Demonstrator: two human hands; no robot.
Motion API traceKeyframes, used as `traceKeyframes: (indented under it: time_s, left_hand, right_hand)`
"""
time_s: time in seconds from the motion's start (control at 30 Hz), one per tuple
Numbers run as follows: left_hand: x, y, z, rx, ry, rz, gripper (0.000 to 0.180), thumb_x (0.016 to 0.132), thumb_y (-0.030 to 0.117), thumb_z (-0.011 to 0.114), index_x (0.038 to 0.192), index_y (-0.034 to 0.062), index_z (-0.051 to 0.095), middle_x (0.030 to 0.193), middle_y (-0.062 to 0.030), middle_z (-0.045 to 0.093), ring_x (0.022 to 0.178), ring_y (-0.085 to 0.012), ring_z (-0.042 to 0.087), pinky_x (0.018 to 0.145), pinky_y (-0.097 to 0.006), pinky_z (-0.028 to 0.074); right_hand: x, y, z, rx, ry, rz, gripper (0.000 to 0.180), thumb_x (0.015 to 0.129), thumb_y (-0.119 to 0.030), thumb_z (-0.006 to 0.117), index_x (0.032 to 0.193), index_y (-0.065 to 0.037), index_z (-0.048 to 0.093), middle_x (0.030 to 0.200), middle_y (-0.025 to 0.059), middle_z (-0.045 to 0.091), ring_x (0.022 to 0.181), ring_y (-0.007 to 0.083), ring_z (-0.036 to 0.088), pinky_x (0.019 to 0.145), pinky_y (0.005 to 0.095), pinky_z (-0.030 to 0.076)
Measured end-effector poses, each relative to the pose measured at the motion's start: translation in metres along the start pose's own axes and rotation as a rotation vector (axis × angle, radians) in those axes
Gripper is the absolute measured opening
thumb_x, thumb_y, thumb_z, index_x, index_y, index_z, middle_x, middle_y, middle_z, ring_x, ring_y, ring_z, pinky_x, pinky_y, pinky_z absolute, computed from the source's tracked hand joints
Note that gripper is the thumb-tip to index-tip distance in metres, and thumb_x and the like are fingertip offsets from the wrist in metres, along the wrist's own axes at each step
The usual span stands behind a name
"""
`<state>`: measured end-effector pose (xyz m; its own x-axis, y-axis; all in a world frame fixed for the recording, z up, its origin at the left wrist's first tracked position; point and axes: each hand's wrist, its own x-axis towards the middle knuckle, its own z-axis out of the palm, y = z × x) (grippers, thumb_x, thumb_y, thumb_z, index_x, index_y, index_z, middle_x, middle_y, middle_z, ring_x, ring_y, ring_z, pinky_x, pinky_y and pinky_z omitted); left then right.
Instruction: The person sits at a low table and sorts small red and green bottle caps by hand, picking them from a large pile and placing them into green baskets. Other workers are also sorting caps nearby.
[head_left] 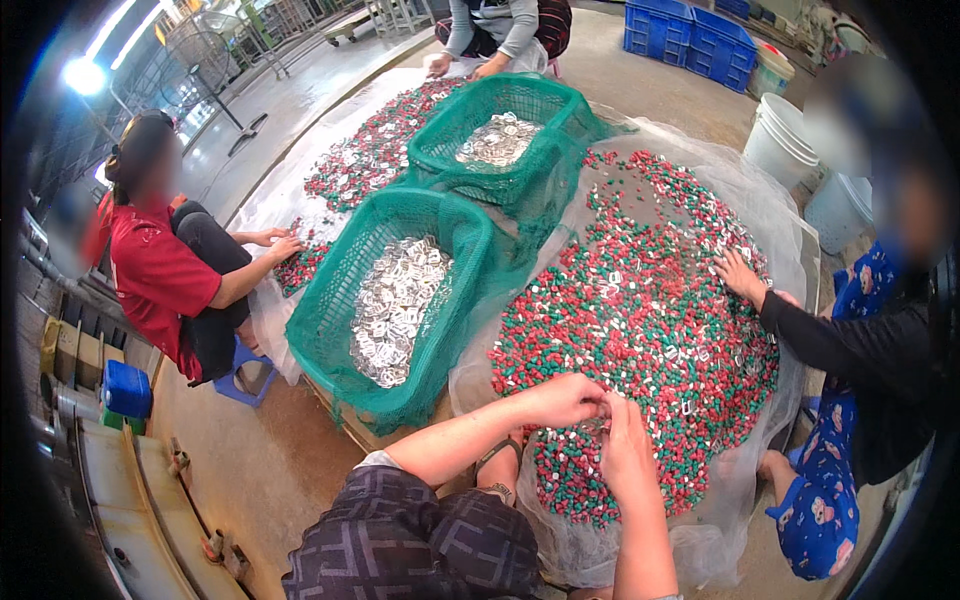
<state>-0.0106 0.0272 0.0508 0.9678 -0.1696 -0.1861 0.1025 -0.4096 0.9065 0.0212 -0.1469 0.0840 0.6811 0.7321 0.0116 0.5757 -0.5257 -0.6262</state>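
The left hand (pixel 565 400) and right hand (pixel 627 435) meet at the fingertips; the grip looks narrow, but I cannot tell whether it holds anything. Small red and green pieces (pixel 640 330) spread beneath them and out toward one o'clock, probably light, hard and slippery, best pinched singly by opposite edges. They lie on sheer white netting (pixel 700 548); a green basket (pixel 318 315) stands at ten o'clock, and blue crates (pixel 720 50) sit on the floor (pixel 600 50) at one.

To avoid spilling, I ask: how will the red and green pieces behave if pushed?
The red and green pieces would probably scatter, since they lie loose in a wide layer. Each is likely light, being small. The white sheet beneath might wrinkle along, as its border looks loosely creased.
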Motion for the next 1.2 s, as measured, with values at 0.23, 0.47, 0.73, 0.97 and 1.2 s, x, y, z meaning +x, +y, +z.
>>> traceKeyframes:
  time_s: [0.23,0.47,0.73,0.97,1.2]
  left_hand:
    - [-0.009,-0.011,0.010,-0.013,0.023,-0.047,0.014,0.083,0.008,0.056,0.091,-0.0025,0.061,0.077,-0.0158,0.063,0.072,-0.0175,0.061,0.066,-0.033,0.047]
    - [-0.010,-0.018,0.005,-0.357,0.138,-0.039,0.016,0.087,0.011,0.056,0.096,0.0002,0.064,0.085,-0.0082,0.066,0.080,-0.0131,0.062,0.071,-0.030,0.048]
    - [-0.003,-0.019,0.010,-0.003,0.133,-0.091,0.019,0.087,0.017,0.057,0.098,0.0027,0.064,0.085,-0.0111,0.066,0.080,-0.0199,0.063,0.072,-0.033,0.048]
    - [-0.006,-0.024,0.021,0.173,0.061,-0.070,0.018,0.087,0.018,0.057,0.096,0.0041,0.063,0.079,-0.0091,0.064,0.073,-0.0211,0.061,0.064,-0.033,0.047]
    - [-0.014,-0.032,0.014,-0.651,-0.024,-0.185,0.022,0.090,0.021,0.058,0.098,0.0011,0.063,0.085,0.0009,0.063,0.077,-0.0054,0.055,0.068,-0.023,0.044]
  right_hand:
    - [0.001,-0.008,0.003,0.018,-0.067,0.026,0.049,0.075,0.011,0.044,0.121,-0.005,0.039,0.102,0.0228,0.048,0.085,0.0434,0.056,0.070,0.0499,0.046]
    - [0.012,0.013,-0.002,0.720,-0.025,0.257,0.051,0.072,0.009,0.063,0.116,-0.004,0.041,0.080,0.0112,0.060,0.071,0.0209,0.062,0.064,0.0308,0.049]
    - [0.005,0.036,0.017,0.676,-0.009,0.228,0.039,0.076,0.009,0.057,0.111,-0.007,0.046,0.075,0.0118,0.061,0.069,0.0206,0.064,0.059,0.0302,0.049]
    - [0.002,0.006,-0.002,0.120,-0.166,-0.012,0.038,0.075,0.005,0.055,0.110,-0.008,0.045,0.082,0.0200,0.061,0.076,0.0376,0.061,0.064,0.0450,0.048]
    - [0.009,0.029,-0.004,0.720,-0.111,0.163,0.022,0.075,0.004,0.063,0.095,0.001,0.054,0.077,0.0082,0.064,0.070,0.0135,0.062,0.063,0.0274,0.049]
